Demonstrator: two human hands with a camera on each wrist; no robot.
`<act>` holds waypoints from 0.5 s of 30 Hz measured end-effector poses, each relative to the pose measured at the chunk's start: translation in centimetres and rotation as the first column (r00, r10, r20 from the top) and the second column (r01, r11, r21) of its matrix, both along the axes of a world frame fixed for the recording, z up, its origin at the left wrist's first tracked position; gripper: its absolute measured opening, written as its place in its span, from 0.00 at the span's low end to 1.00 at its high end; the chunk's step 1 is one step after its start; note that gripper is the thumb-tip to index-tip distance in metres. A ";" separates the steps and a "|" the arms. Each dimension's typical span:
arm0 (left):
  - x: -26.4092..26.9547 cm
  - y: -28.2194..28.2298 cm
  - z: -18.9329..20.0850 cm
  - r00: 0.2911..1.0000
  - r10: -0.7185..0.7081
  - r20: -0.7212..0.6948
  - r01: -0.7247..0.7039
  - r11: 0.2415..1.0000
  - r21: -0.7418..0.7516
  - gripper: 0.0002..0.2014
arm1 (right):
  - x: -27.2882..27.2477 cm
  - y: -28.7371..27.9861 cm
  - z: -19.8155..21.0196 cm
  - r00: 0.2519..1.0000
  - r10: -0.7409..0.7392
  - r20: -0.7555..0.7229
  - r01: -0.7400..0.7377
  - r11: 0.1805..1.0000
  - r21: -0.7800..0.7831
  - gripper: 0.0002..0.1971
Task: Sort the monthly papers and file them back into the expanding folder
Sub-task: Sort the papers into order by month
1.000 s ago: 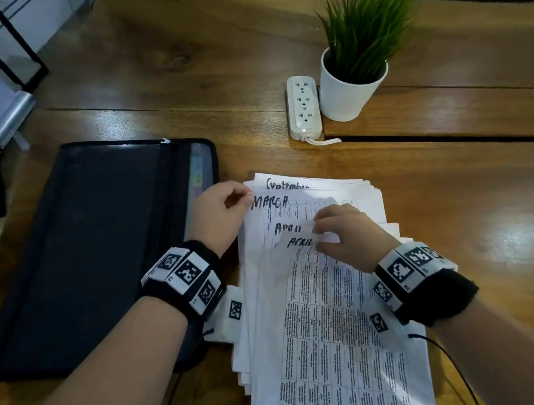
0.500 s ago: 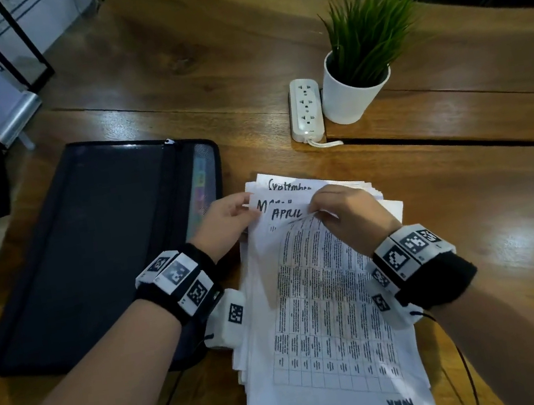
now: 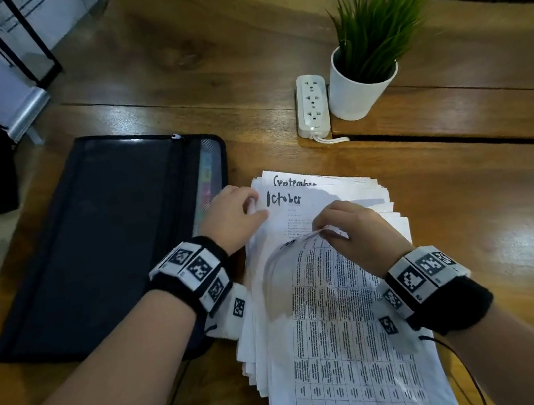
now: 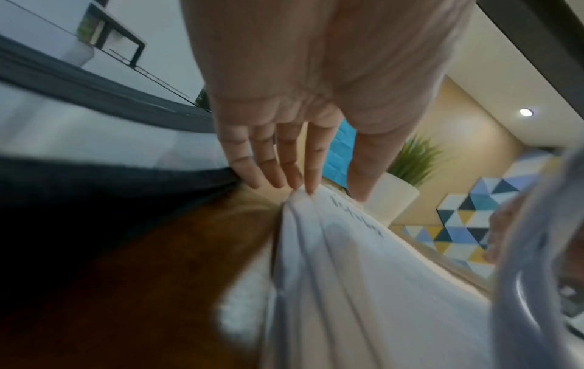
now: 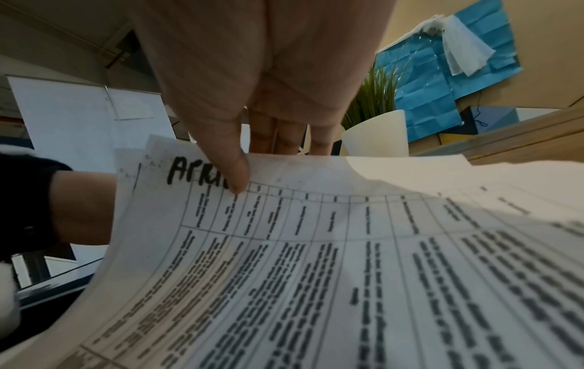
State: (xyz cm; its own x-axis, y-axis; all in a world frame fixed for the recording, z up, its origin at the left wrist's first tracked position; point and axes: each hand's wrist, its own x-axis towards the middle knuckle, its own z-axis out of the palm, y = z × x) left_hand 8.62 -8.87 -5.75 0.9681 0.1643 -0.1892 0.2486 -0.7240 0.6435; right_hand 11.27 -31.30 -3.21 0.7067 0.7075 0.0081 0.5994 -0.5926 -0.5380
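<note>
Several sheets form a stack of papers (image 3: pixel 346 346) on the worktop (image 3: pixel 490 224), just right of the black expanding folder (image 3: pixel 92 245). Right hand (image 3: pixel 360 233) pinches the lifted top edge of the sheet marked April (image 5: pixel 284 262), thumb above, fingers beneath. Left hand (image 3: pixel 231 218) pinches the stack's upper-left corner beside the "October" page (image 3: pixel 293 205). Potted plant (image 3: pixel 365 59) and power strip (image 3: pixel 311 105) stand beyond.

Folder (image 3: pixel 98 241) and plant pot (image 3: pixel 357 95) flank the papers (image 3: pixel 342 347)
</note>
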 end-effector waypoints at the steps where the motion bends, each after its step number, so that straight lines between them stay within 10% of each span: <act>1: 0.3 -0.3 -0.3 0.999 -0.023 -0.047 0.025 0.999 0.047 0.19 | -0.1 0.0 0.0 1.000 -0.011 -0.007 0.011 1.000 0.003 0.07; 11: 0.9 -1.5 -0.3 0.994 0.097 0.059 -0.099 0.994 0.044 0.12 | 0.0 -1.0 -0.2 0.995 -0.091 0.034 0.088 0.993 0.077 0.06; 15: -0.1 -1.4 0.5 0.991 0.058 0.118 -0.016 0.945 -0.327 0.09 | 0.3 -1.2 -0.2 0.994 -0.078 0.080 0.071 0.994 0.085 0.06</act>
